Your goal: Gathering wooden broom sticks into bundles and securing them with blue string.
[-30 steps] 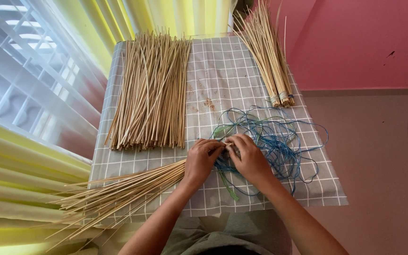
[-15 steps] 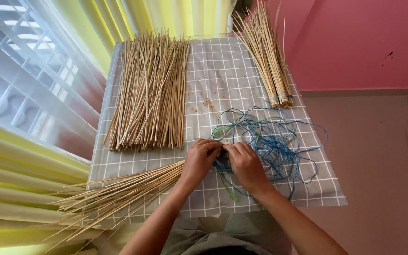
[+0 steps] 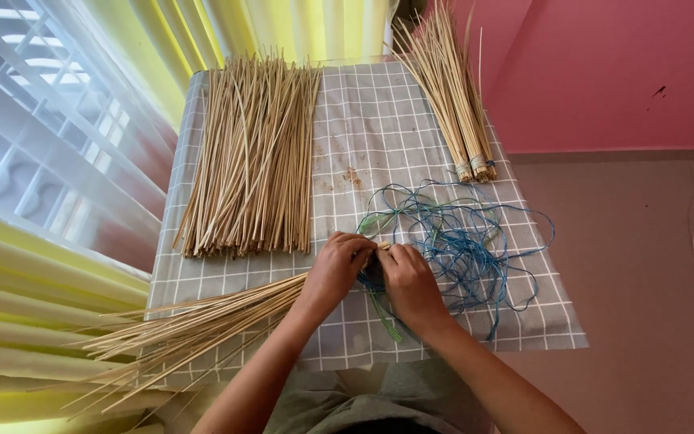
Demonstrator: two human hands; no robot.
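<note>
Sticks [image 3: 202, 325] fan out leftward from the left hand [image 3: 332, 273], which pinches their butt ends against the right hand [image 3: 408, 281]. Binding appears in hand: blue string [image 3: 467, 241], just right, likely needs wrapping tight. Loose pile [image 3: 255, 157] lies beyond.

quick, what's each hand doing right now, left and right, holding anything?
Left hand: closed around the end of the stick bundle.
Right hand: closed at the same bundle end, by the blue string; what it pinches cannot be told.

Single head view, looking steeply down, close over table [image 3: 363, 120]
</note>
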